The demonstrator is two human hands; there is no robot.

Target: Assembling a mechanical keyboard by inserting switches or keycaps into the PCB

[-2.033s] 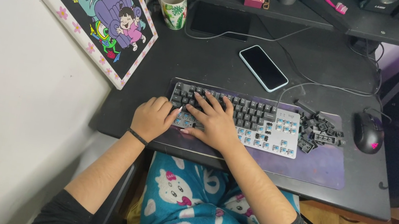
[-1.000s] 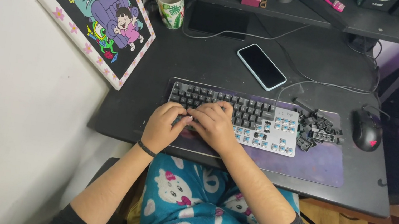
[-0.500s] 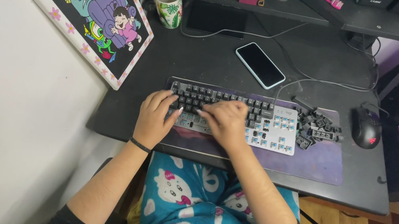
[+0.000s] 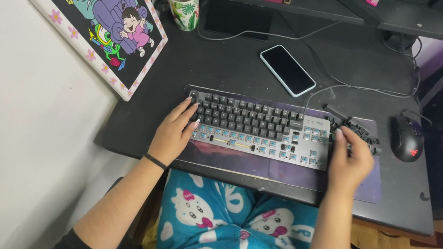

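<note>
A grey keyboard (image 4: 256, 127) lies on a purple desk mat (image 4: 285, 173); its upper rows carry dark keycaps, while the bottom rows and right block show bare blue switches. My left hand (image 4: 174, 129) rests on the keyboard's left end, fingers spread on the edge and holding nothing. My right hand (image 4: 349, 156) lies over a pile of loose dark keycaps (image 4: 362, 138) just right of the keyboard, fingers curled down into it. Whether a keycap is pinched is hidden under the hand.
A phone (image 4: 287, 70) lies face up behind the keyboard. A black mouse (image 4: 407, 139) sits at the right of the mat. A framed cartoon picture (image 4: 93, 0) leans at the left, and a leaf-patterned mug (image 4: 183, 9) stands under a black shelf (image 4: 341, 7). Cables cross the desk.
My right hand has left the middle of the keyboard and moved right onto the keycap pile. The left hand stays at the keyboard's left end, now slightly further left.
</note>
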